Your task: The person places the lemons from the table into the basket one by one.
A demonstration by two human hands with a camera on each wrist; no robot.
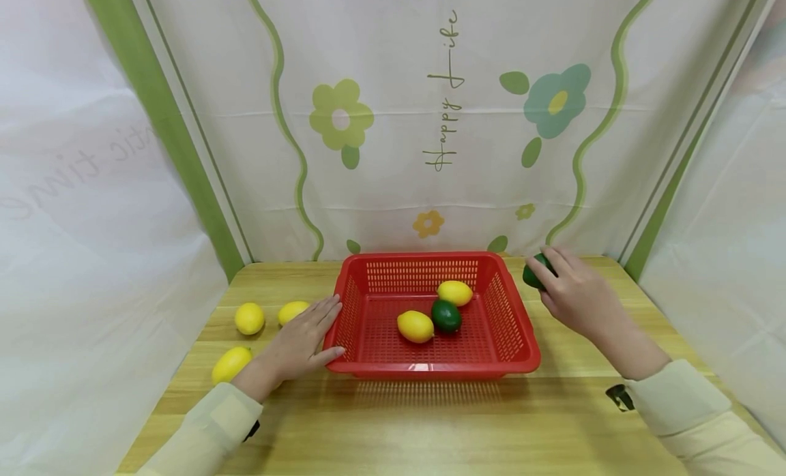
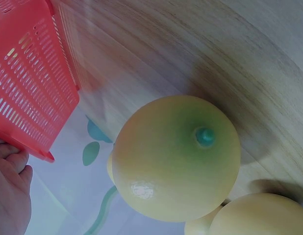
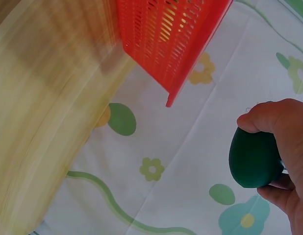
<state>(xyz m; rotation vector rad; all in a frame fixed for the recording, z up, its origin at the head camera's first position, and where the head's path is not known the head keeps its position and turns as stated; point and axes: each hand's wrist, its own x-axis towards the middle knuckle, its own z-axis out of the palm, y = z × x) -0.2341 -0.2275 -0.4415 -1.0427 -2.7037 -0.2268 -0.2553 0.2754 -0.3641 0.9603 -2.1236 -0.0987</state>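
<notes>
My right hand (image 1: 580,292) holds a dark green lime (image 1: 535,271) to the right of a red basket (image 1: 430,377). In the right wrist view, thumb and fingers grip the lime (image 3: 254,159) from opposite sides, apart from the basket (image 3: 166,44). My left hand (image 1: 301,343) rests at the basket's left rim, its fingers extended and the thumb nearer the front corner. The left wrist view shows its fingertips right at the rim of the basket (image 2: 31,93). Inside the basket lie a second lime (image 1: 446,316) and two lemons, one in front (image 1: 415,326) and one behind (image 1: 455,293).
Left of the basket, a round-looking lemon (image 1: 249,318), another lemon (image 1: 292,313) partly behind my left hand, and a third lemon (image 1: 231,365) by the wrist lie on the wooden table (image 1: 368,435). A printed curtain (image 1: 393,121) encloses the back and sides.
</notes>
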